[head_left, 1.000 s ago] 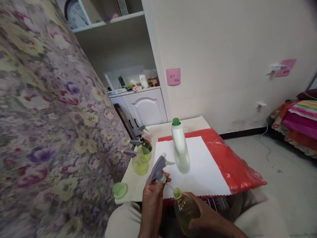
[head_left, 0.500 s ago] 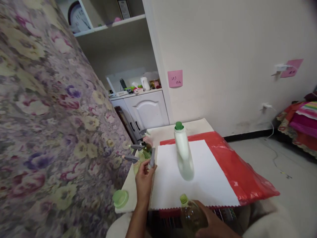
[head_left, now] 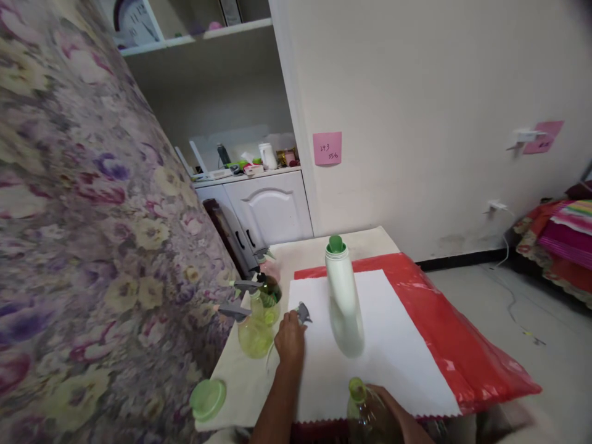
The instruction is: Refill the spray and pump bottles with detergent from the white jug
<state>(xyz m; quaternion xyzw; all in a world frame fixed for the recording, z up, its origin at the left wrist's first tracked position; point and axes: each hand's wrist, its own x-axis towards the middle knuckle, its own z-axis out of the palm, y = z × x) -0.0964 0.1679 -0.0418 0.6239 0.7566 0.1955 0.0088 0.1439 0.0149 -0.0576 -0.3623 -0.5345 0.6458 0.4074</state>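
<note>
At the near edge, an open-necked yellow-green bottle (head_left: 363, 416) is gripped from the side by the right hand (head_left: 393, 407); its fingertips cannot be made out. A round green cap (head_left: 208, 399) is noted at the near left corner of the table (head_left: 235, 379). By the white sheet (head_left: 398, 376), a grey spray head (head_left: 303, 313) is pinched by the left hand (head_left: 290, 340). To its left, spray bottles (head_left: 255, 338) are grouped. A pale-green jug (head_left: 345, 302) is stood on the sheet. Beyond, a pink note (head_left: 327, 148) is affixed to the wall (head_left: 416, 135).
</note>
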